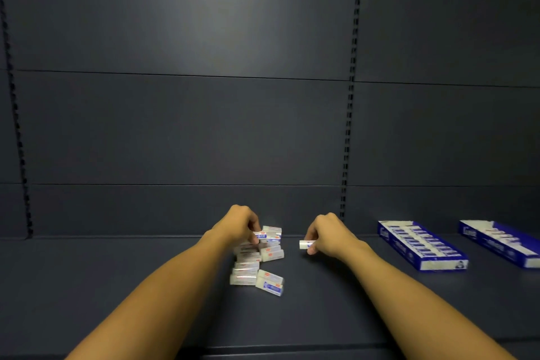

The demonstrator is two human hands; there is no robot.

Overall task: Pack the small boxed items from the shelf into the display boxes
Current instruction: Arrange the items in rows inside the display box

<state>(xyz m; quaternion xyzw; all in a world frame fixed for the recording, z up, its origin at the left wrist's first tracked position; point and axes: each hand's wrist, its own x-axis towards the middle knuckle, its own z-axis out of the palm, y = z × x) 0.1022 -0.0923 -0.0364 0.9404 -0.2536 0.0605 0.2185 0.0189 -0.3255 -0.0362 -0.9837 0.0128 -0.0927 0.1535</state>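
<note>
Left hand (241, 223) pinches one small boxed item (261, 235) atop loose pile (258, 257) on dark shelf (146, 286). Right hand (324, 235) pinches another box (306, 244), just beside pile. Two blue display boxes (422, 245) (501, 241) sit well right, nearer one mostly filled.

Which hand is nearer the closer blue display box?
Right. The right hand, holding one small box, is just left of the display box; the left hand is farther left, at the pile.
</note>
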